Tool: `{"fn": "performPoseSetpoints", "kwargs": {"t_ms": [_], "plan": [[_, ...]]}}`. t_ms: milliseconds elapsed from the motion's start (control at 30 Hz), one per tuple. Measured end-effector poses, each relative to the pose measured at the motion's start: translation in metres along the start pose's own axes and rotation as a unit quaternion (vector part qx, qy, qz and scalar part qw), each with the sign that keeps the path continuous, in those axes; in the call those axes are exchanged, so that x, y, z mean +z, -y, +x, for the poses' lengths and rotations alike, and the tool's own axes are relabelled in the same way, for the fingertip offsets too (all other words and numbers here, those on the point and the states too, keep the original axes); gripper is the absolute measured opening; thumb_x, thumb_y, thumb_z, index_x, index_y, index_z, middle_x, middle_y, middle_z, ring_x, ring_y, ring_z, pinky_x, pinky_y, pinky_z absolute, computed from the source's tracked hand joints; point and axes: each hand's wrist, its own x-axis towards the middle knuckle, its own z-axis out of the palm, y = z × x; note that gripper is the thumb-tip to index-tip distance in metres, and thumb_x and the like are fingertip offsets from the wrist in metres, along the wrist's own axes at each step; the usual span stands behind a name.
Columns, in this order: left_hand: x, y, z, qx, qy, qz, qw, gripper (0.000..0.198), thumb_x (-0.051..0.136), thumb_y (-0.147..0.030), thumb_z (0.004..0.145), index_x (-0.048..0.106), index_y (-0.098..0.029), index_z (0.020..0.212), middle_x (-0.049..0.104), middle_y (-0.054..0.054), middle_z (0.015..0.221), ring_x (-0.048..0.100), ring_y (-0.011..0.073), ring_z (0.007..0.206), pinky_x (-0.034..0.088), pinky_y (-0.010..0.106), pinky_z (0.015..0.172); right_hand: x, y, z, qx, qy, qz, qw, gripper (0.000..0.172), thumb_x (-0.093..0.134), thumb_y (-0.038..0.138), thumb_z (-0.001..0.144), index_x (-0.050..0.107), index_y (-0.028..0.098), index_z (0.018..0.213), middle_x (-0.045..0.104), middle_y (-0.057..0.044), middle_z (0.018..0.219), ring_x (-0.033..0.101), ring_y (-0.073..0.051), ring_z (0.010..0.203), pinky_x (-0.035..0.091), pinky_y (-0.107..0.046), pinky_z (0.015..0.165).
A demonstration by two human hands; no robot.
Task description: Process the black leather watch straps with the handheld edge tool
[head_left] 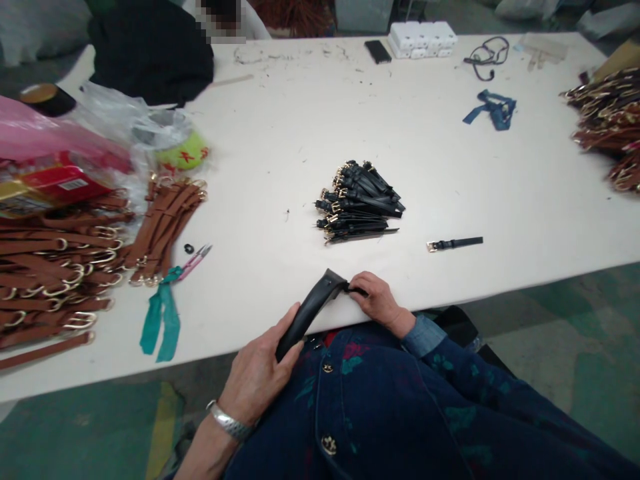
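White worktop (280,133). Far left: pink plastic bag (35,127) with a red-and-gold printed packet (55,183) showing in or against it; contents otherwise hidden. Beside it, crumpled clear plastic bag (107,117), with a yellow-green ball with red marks (183,150) at its edge. Below, heap of tan leather straps with gold buckles (50,267), laid roughly parallel. Next to the heap: teal ribbon (163,320), pink-handled thread snips (194,261), tips pointing right, and small black ring (189,249).

Left hand (255,377), wearing a silver bracelet (229,428), wraps a curved, tapered black piece (307,317), material unclear. Long axis runs from lower left up to the right, tip at the worktop edge. Right hand (380,303) pinches a thin black strap (357,290) against that tip.

Centre: pile of black straps with gold buckles (359,203), fanned. Just right, one loose black strap with gold buckle (455,244), lying flat, buckle left. Far edge: black phone (377,51), white power strip (421,40), black cable (487,53). Then blue ribbon (493,110). Far right: heap of brown straps with gold buckles (607,127).
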Motion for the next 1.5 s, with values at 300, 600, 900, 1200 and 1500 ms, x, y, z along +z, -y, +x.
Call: {"fn": "performPoseSetpoints", "kwargs": {"t_ms": [300, 600, 900, 1200, 1500], "plan": [[0.001, -0.01, 0.001, -0.014, 0.028, 0.022, 0.999, 0.062, 0.043, -0.042, 0.086, 0.026, -0.03, 0.144, 0.066, 0.003, 0.117, 0.066, 0.0222, 0.094, 0.051, 0.033, 0.077, 0.004, 0.002, -0.003, 0.101, -0.016, -0.068, 0.992, 0.015, 0.071, 0.018, 0.07, 0.06, 0.018, 0.081, 0.057, -0.005, 0.083, 0.052, -0.021, 0.084, 0.043, -0.032, 0.075], [0.009, -0.018, 0.026, -0.011, -0.015, 0.012, 1.0, 0.06, 0.045, -0.038, 0.085, 0.031, -0.027, 0.142, 0.071, 0.005, 0.096, 0.066, 0.0182, 0.069, 0.046, 0.027, 0.063, 0.009, -0.004, -0.007, 0.082, -0.038, -0.039, 0.995, 0.019, 0.072, 0.021, 0.071, 0.059, 0.018, 0.085, 0.058, -0.005, 0.085, 0.052, -0.021, 0.085, 0.043, -0.033, 0.077], [0.012, -0.009, 0.013, -0.022, -0.008, 0.004, 1.0, 0.063, 0.045, -0.043, 0.084, 0.028, -0.028, 0.143, 0.07, 0.005, 0.106, 0.068, 0.022, 0.081, 0.051, 0.033, 0.072, -0.008, -0.001, -0.019, 0.085, -0.028, -0.066, 0.994, 0.019, 0.065, 0.023, 0.075, 0.064, 0.018, 0.093, 0.058, -0.007, 0.093, 0.051, -0.021, 0.09, 0.041, -0.035, 0.082], [0.003, -0.008, -0.001, 0.023, 0.013, 0.006, 1.0, 0.064, 0.046, -0.043, 0.084, 0.027, -0.031, 0.143, 0.058, 0.0, 0.129, 0.063, 0.0224, 0.106, 0.052, 0.035, 0.087, -0.011, -0.001, -0.011, 0.154, 0.023, -0.104, 0.982, 0.019, 0.069, 0.026, 0.072, 0.068, 0.021, 0.09, 0.06, -0.005, 0.089, 0.052, -0.02, 0.088, 0.04, -0.032, 0.078], [0.011, -0.001, 0.001, 0.007, 0.011, -0.034, 0.999, 0.064, 0.048, -0.042, 0.083, 0.028, -0.029, 0.143, 0.053, 0.002, 0.135, 0.055, 0.0217, 0.117, 0.045, 0.038, 0.099, -0.027, -0.01, 0.025, 0.207, 0.142, -0.063, 0.966, 0.007, 0.069, 0.026, 0.069, 0.073, 0.024, 0.075, 0.067, -0.001, 0.078, 0.058, -0.016, 0.07, 0.038, -0.026, 0.06]]}}
